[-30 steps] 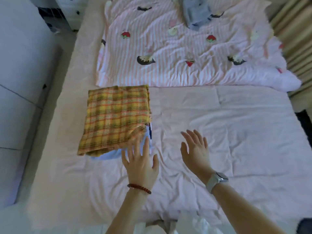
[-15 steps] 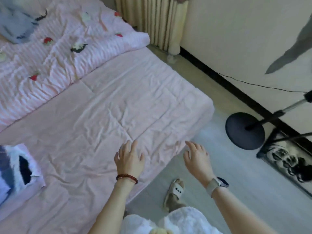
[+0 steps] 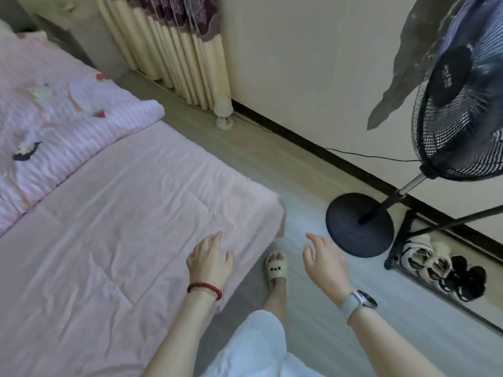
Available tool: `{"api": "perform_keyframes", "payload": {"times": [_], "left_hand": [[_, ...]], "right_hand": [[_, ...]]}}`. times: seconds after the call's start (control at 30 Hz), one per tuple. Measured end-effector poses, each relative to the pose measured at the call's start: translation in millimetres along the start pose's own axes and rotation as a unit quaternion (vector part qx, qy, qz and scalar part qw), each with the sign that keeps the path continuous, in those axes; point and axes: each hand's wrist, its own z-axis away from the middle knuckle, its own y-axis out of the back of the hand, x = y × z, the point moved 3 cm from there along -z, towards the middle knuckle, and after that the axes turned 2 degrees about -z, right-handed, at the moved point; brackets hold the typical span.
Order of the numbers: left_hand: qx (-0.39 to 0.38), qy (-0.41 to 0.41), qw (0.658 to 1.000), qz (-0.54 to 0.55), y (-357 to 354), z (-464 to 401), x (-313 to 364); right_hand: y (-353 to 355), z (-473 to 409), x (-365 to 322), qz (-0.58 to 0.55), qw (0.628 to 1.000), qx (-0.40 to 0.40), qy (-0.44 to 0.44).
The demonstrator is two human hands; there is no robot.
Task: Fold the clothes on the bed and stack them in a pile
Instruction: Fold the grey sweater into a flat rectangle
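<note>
A: Where is the bed, and which way does it run?

B: The bed with the wrinkled pale pink sheet [image 3: 114,227] fills the left of the view. Its long axis runs from about 7 o'clock up toward 11 o'clock, and its near corner points toward 3 o'clock, at the floor. One pink-and-white striped quilt with small fruit prints [image 3: 54,126] lies spread across its far end at 10 o'clock. No loose clothes or pile show in this view.

A: And the hands?

B: Two. The left hand [image 3: 211,261], with a red bead bracelet [image 3: 204,288] at the wrist, hovers over the bed's near edge, fingers loosely spread, holding nothing. The right hand [image 3: 325,263], above a grey-strapped wristwatch [image 3: 358,302], hangs over the floor at 5 o'clock, fingers relaxed and empty too.

A: What else is around?

B: One black standing fan [image 3: 460,104] on a round black base [image 3: 359,225] at 3 o'clock, beside the bed's corner. One low black shoe rack [image 3: 438,263] against the wall at 4 o'clock; the shoes on it are too blurred to count. One cream ribbed radiator [image 3: 174,55] at 12 o'clock under a dark red lace curtain [image 3: 187,14]. One foot in a cream slipper [image 3: 276,268] stands between the hands.
</note>
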Motion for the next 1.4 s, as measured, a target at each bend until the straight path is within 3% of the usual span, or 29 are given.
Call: {"api": "perform_keyframes", "payload": {"times": [0.33, 0.57, 0.87, 1.07, 1.4], "left_hand": [[0.028, 0.002, 0.999, 0.020, 15, -172, 139], [0.044, 0.046, 0.996, 0.056, 43, -257, 173], [0.065, 0.155, 0.984, 0.060, 86, -413, 172], [0.117, 0.191, 0.973, 0.063, 149, -532, 160], [0.109, 0.298, 0.948, 0.030, 239, -650, 19]], "right_hand": [[83, -208, -11, 0.027, 0.999, -0.021, 0.042], [106, -327, -60, 0.013, 0.997, -0.073, 0.037], [125, -516, -145, 0.065, 0.987, -0.108, 0.103], [125, -628, -258, 0.144, 0.953, -0.127, 0.235], [56, -738, -477, 0.214, 0.889, -0.181, 0.362]]}}
